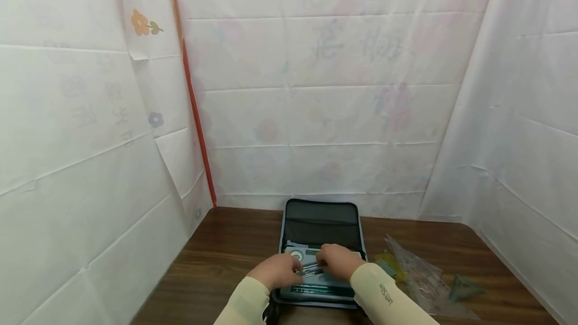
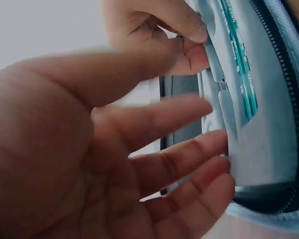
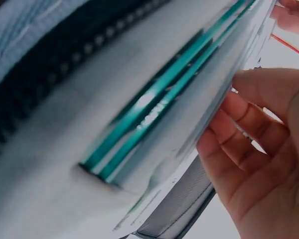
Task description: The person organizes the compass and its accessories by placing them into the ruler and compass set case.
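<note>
An unzipped case (image 1: pixel 321 209) lies on the table with its dark lid folded back. Inside it sits a pale tray (image 3: pixel 65 114) with teal pencils (image 3: pixel 149 107) along the near side and a silver metal compass (image 1: pixel 311 270) in the middle. My right hand (image 1: pixel 339 260) pinches the compass at its right end between thumb and fingers, though the fingers partly hide the contact. Over the tray's left side hovers my left hand (image 1: pixel 277 271), its fingers (image 2: pixel 174 162) spread and loosely bent, with nothing held in them.
To the right of the case lie a clear plastic bag (image 1: pixel 422 282), a yellow packet (image 1: pixel 397 265) and a crumpled grey-green wrapper (image 1: pixel 465 287). White sheets (image 1: pixel 334 114) hang around the back and sides of the dark wooden table (image 1: pixel 226 260).
</note>
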`<state>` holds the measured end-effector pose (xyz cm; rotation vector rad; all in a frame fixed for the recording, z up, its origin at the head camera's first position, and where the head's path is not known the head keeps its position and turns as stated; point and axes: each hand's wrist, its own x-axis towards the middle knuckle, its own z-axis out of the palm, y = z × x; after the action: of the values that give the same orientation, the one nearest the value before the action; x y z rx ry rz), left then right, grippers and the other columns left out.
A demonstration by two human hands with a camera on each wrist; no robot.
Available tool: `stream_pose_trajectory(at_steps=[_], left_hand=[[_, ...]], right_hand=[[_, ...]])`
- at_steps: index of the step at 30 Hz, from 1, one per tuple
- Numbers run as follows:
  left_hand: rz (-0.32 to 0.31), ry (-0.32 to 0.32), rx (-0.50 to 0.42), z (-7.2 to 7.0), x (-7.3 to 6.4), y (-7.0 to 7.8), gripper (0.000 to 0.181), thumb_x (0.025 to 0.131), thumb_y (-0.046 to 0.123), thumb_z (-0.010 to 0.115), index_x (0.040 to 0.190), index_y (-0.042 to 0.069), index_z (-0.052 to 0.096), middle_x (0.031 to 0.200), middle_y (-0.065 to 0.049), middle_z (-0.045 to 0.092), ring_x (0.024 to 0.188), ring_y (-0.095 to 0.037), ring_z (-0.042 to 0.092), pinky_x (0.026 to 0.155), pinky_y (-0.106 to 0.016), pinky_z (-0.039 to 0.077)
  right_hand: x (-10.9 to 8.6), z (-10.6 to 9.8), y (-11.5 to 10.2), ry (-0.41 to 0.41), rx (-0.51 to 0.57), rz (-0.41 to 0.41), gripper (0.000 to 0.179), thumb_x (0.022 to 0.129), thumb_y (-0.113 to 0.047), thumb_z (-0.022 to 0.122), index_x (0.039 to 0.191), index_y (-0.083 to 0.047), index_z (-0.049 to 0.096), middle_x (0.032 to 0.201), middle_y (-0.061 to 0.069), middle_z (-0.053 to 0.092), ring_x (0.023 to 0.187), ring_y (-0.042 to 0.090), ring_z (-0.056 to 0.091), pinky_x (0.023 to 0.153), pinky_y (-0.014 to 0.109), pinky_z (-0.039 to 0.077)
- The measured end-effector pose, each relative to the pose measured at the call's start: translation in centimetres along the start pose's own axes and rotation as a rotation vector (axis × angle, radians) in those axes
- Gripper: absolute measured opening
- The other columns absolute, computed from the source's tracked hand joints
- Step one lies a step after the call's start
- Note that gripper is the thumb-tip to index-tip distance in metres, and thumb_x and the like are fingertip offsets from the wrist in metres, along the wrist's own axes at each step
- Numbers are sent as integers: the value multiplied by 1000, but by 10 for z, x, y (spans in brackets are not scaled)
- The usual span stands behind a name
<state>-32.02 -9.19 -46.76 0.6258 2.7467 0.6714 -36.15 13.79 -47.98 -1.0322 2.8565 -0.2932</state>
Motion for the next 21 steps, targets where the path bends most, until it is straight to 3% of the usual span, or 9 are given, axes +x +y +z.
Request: stream_pose_trajectory(at_steps=[3, 6, 10, 14, 21], left_hand=[[1, -20, 190, 7, -2, 12, 40, 84, 40, 86, 119, 21, 79, 118, -2, 73, 109, -28, 66, 92, -45, 58], [-4, 10, 344, 15, -4, 26, 46, 76, 45, 92, 112, 19, 79, 109, -5, 69, 100, -27, 60, 89, -41, 56], [-5, 41, 419, 22, -4, 34, 45, 72, 44, 96, 103, 18, 78, 98, -2, 67, 90, -21, 55, 86, -37, 53], [-6, 75, 473, 27, -3, 36, 46, 71, 41, 98, 106, 20, 78, 96, 0, 68, 88, -20, 57, 85, -38, 54], [2, 144, 571, 30, 0, 37, 43, 70, 39, 99, 103, 21, 80, 90, -2, 67, 83, -20, 60, 82, -40, 57]], right_hand=[[0, 0, -4, -76, 23, 88, 22, 93, -43, 82, 101, -25, 73, 98, -9, 58, 81, 8, 52, 73, 33, 49], [-2, -1, -4, -129, 43, 123, 44, 84, -55, 87, 113, -25, 71, 107, -8, 59, 90, 12, 53, 79, 38, 51], [-9, -2, -5, -199, 84, 130, 62, 79, -54, 92, 128, -27, 66, 119, -6, 55, 102, 15, 50, 89, 43, 52], [-17, 1, -7, -260, 86, 113, 78, 77, -55, 94, 141, -34, 55, 127, -7, 47, 114, 16, 43, 96, 45, 49], [-17, 1, -12, -248, 18, 82, 84, 74, -56, 95, 143, -41, 49, 128, -8, 43, 123, 19, 39, 100, 46, 48]])
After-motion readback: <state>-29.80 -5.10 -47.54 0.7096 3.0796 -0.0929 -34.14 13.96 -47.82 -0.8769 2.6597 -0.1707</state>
